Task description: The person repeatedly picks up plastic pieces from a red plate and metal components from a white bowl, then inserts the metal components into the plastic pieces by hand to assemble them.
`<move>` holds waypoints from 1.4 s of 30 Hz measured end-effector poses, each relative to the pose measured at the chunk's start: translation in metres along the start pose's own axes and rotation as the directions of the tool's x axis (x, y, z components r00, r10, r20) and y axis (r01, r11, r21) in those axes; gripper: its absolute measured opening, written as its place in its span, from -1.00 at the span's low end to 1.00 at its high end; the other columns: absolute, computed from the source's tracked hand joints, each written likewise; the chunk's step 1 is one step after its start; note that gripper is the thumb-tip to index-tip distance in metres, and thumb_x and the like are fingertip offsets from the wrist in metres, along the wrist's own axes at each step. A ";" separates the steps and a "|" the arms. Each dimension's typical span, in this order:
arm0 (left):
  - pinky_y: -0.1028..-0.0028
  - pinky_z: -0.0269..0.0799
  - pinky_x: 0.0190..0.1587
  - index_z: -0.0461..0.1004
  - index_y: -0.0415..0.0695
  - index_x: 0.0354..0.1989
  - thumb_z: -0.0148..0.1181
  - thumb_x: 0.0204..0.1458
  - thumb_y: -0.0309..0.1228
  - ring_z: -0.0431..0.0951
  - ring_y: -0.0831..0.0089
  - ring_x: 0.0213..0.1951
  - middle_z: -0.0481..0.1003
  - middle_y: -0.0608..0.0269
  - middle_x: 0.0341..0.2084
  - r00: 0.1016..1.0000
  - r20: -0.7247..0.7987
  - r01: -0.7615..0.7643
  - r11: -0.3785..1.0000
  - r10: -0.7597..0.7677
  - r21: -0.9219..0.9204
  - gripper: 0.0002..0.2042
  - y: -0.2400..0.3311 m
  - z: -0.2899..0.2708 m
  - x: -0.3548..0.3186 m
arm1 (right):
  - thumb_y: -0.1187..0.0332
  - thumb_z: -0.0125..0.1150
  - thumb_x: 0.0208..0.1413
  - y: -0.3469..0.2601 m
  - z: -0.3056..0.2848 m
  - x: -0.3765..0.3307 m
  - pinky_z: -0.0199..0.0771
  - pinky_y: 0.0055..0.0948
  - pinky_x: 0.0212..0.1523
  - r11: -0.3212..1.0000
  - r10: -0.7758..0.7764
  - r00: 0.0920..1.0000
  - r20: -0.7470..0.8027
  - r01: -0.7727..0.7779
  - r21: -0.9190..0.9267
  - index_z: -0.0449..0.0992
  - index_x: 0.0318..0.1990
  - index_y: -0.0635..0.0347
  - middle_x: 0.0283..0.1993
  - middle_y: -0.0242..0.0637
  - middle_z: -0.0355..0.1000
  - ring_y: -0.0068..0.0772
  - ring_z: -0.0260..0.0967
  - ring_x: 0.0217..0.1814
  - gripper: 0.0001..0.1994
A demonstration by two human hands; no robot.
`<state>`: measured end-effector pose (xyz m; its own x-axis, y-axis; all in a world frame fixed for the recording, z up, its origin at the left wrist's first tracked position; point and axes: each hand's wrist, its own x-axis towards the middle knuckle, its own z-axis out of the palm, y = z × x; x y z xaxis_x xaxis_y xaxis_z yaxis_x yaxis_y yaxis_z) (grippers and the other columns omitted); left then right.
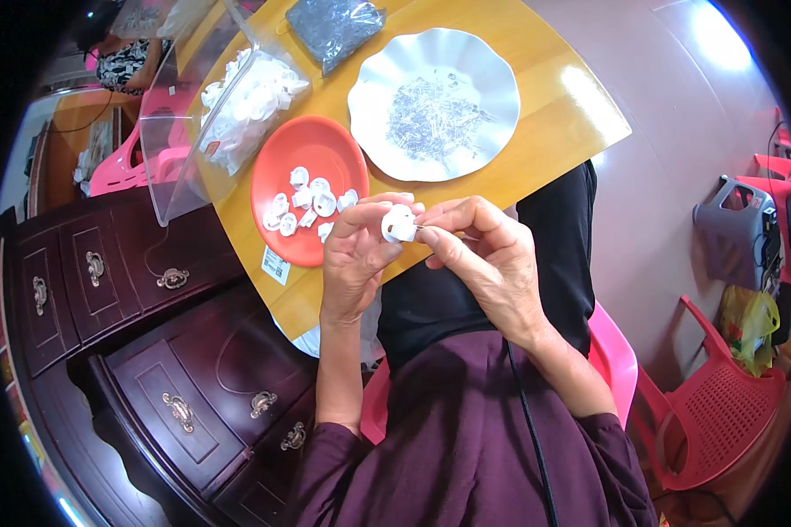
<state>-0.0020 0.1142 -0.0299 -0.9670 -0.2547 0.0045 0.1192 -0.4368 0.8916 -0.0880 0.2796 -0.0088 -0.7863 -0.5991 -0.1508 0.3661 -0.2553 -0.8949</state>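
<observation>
Both forearms raised | left hand (pixel 353 255) pinches white plastic piece (pixel 399 223) | right hand (pixel 488 255) fingertips pinch thin pin (pixel 424 227) against it

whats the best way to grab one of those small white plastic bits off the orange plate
Probably pinch a loose piece at the edge of the cluster by its rounded rim, coming from above, since the orange plate is shallow and open on top. The left hand holds one such white piece by its sides, between thumb and fingertips.

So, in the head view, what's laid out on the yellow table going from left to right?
Clear bag of white plastic parts → orange plate holding a few white parts → white scalloped plate with small metal pins.
</observation>
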 end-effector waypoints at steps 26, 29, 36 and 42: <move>0.22 0.41 0.19 0.42 -0.16 0.06 0.22 0.03 -0.69 0.47 0.16 0.12 0.40 -0.05 0.07 0.998 0.041 -0.051 0.995 0.048 0.080 -0.61 0.005 0.000 -0.002 | 0.47 0.30 0.15 0.004 0.003 -0.005 0.42 -0.72 -0.40 0.999 -0.047 0.999 -0.013 0.047 -0.025 0.53 -0.24 0.32 -0.19 -0.31 0.56 -0.70 0.46 -0.29 -0.89; 0.23 0.41 0.19 0.42 -0.17 0.05 0.22 0.02 -0.69 0.47 0.16 0.12 0.41 -0.04 0.07 0.998 0.044 -0.047 0.995 0.044 0.086 -0.62 0.006 0.000 -0.003 | 0.48 0.30 0.15 0.005 0.002 -0.006 0.42 -0.72 -0.40 0.997 -0.055 0.998 -0.003 0.055 -0.051 0.52 -0.24 0.33 -0.19 -0.30 0.56 -0.70 0.46 -0.30 -0.89; 0.22 0.41 0.20 0.42 -0.17 0.05 0.22 0.02 -0.70 0.47 0.16 0.13 0.40 -0.05 0.08 0.999 0.027 -0.035 0.998 0.034 0.061 -0.61 0.005 0.002 -0.006 | 0.48 0.28 0.16 0.003 0.002 -0.007 0.46 -0.70 -0.38 0.998 -0.046 0.999 0.012 0.047 -0.048 0.52 -0.23 0.34 -0.18 -0.28 0.56 -0.68 0.47 -0.30 -0.89; 0.21 0.40 0.21 0.41 -0.17 0.06 0.22 0.02 -0.69 0.47 0.15 0.13 0.40 -0.04 0.09 1.000 0.002 -0.009 1.000 0.009 0.025 -0.60 0.005 0.003 -0.007 | 0.46 0.28 0.17 0.002 0.003 -0.008 0.51 -0.69 -0.36 1.000 -0.023 1.000 0.009 0.023 0.000 0.51 -0.22 0.35 -0.17 -0.26 0.55 -0.65 0.48 -0.30 -0.87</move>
<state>0.0045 0.1164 -0.0244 -0.9663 -0.2571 0.0134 0.1223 -0.4128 0.9026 -0.0792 0.2816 -0.0084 -0.7898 -0.6002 -0.1266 0.3480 -0.2685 -0.8982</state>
